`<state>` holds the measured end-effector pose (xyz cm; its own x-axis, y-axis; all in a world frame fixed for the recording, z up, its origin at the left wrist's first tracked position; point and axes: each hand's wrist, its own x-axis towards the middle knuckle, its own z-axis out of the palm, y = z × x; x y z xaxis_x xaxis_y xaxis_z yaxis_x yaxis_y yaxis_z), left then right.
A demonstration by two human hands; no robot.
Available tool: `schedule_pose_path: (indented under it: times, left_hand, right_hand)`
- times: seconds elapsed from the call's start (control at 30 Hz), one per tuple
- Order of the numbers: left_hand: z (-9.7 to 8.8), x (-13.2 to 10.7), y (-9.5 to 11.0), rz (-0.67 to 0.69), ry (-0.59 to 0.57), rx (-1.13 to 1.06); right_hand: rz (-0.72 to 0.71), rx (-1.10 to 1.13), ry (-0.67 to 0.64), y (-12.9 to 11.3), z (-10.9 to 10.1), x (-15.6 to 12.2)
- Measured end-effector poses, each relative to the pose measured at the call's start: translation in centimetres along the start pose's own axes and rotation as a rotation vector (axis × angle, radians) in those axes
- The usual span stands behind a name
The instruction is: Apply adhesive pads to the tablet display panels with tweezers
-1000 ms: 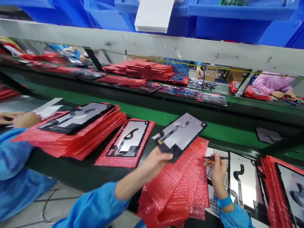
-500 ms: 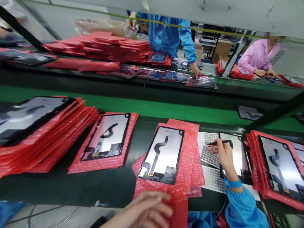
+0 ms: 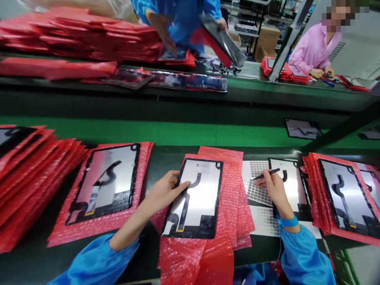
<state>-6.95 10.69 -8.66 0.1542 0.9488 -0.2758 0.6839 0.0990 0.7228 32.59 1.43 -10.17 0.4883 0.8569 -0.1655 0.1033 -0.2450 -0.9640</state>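
My left hand (image 3: 164, 192) reaches in from the lower left and grips the left edge of a tablet screen (image 3: 204, 194), thumb on its silvery back, other fingers partly hidden at the edge. This screen has a black frame and a curved dark ribbon cable, and it lies on red bubble bags (image 3: 234, 198). My right hand (image 3: 274, 190), with a blue wrist strap (image 3: 288, 222), is closed around black tweezers (image 3: 267, 174). Their tip is over a sheet of small grey stickers (image 3: 257, 192). Beneath that hand lies another screen (image 3: 292, 184).
On the left are another screen (image 3: 118, 186) on a red bag and a tall stack of bubble bags (image 3: 32, 186). A bagged stack with a screen (image 3: 346, 190) stands on the right. Across the green strip (image 3: 178, 132), a person in blue holds a bagged panel (image 3: 222, 41); another wears pink.
My left hand has moved up from the red bag at the front edge and taken hold of the screen. The person opposite has lifted a bagged panel. The view has shifted.
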Motion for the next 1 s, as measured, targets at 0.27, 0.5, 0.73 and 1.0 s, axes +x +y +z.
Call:
schedule_pose_path:
  times: [0.27, 0.5, 0.73, 1.0]
  left_hand:
    - [1.2, -1.8, 0.9, -0.079, -0.121, -0.188]
    - [0.7, -3.7, 3.8, 0.286, 0.243, 0.389]
    - [6.6, -6.2, 7.3, 0.86, -0.011, 0.494]
    - [8.6, -7.3, 6.0, 0.943, 0.121, 0.608]
  right_hand:
    - [0.028, 0.005, -0.009, -0.3, 0.0, 0.0]
    - [0.038, 0.137, 0.041, -2.2, 0.7, -0.7]
    - [0.04, 0.201, -0.222, -4.3, 7.4, -2.0]
    - [0.124, 0.183, -0.293, -3.4, 8.9, -3.3]
